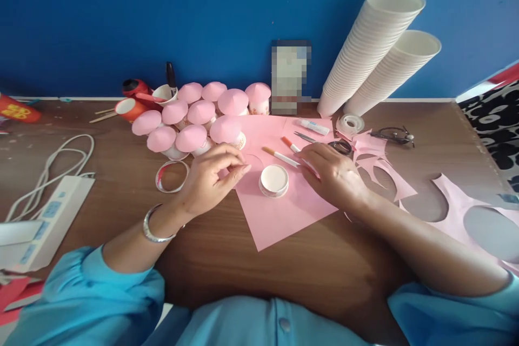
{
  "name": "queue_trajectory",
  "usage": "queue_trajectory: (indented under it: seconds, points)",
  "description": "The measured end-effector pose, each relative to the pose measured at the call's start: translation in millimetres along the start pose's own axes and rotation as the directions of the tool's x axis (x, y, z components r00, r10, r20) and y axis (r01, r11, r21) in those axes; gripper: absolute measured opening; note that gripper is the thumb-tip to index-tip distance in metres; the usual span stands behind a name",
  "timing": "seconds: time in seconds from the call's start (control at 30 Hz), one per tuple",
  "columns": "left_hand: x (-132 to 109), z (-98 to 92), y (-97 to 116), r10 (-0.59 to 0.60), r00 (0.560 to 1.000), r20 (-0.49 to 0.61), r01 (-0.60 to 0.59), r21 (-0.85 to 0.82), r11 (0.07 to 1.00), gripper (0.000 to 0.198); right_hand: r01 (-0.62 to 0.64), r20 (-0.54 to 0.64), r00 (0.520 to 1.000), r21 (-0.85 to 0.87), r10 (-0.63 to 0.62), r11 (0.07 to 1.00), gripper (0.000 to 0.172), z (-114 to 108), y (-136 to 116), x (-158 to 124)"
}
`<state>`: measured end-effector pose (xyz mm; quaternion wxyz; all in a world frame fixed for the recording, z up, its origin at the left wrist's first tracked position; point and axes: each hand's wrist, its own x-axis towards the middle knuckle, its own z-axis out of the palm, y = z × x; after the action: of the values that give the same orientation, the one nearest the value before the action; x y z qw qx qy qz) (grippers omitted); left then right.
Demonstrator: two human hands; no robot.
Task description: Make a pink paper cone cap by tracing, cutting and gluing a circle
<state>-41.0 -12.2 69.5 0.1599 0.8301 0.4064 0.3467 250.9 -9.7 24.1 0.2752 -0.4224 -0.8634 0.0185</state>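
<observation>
My left hand [217, 175] is at the left edge of the pink paper sheet [263, 221], thumb and forefinger pinched together; I cannot make out whether anything thin is between them. My right hand [336, 173] curls over a white marker with an orange-red end [287, 143], its fingers closed around the barrel. Beside it lies another white marker with a tan end [271, 152], touching or nearly touching the fingers. Between my hands an upside-down paper cup [274, 179] stands on the pink sheet, its pale base facing up.
Several cups topped with pink paper cones [201, 112] stand back left. Scissors [340, 146], a glue stick [313, 126], a tape roll [352, 123] and paper scraps [458, 208] lie right. Tall cup stacks [371, 43] lean at the wall. A power strip [52, 221] is left.
</observation>
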Motion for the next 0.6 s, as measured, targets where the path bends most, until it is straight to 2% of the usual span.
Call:
queue_trajectory:
  seconds: [0.1, 0.17, 0.27, 0.4, 0.5, 0.6]
  points:
    - [-17.4, 4.5, 3.7, -0.027, 0.996, 0.08, 0.026, 0.023, 0.999, 0.024, -0.005, 0.046, 0.999, 0.099, 0.0, 0.995, 0.032, -0.4, -9.9, -2.3]
    - [-30.9, 6.4, 4.6, -0.006, 0.995, 0.099, -0.001, 0.066, 0.998, 0.028, -0.021, 0.078, 0.997, 0.136, 0.01, 0.991, 0.033, -0.6, -13.3, -4.2]
    - [-50.3, 2.7, 0.9, 0.039, 0.998, 0.057, -0.053, 0.275, 0.96, 0.005, -0.037, 0.091, 0.996, 0.146, 0.023, 0.989, 0.033, 1.4, -15.3, -8.8]
    - [-67.4, -15.2, -12.7, 0.035, 0.999, 0.02, -0.04, 0.549, 0.835, 0.014, -0.047, 0.084, 0.996, 0.14, 0.035, 0.989, 0.036, 6.2, -16.0, -14.9]
    - [-73.2, -26.6, -24.2, -0.091, 0.994, 0.057, 0.031, 0.654, 0.756, 0.022, -0.037, 0.062, 0.998, 0.123, 0.029, 0.992, 0.034, 8.1, -17.2, -16.3]
    - [-74.2, -28.6, -32.6, -0.225, 0.971, 0.078, 0.116, 0.668, 0.735, 0.043, -0.026, 0.051, 0.998, 0.115, 0.02, 0.993, 0.031, 7.3, -19.0, -16.1]
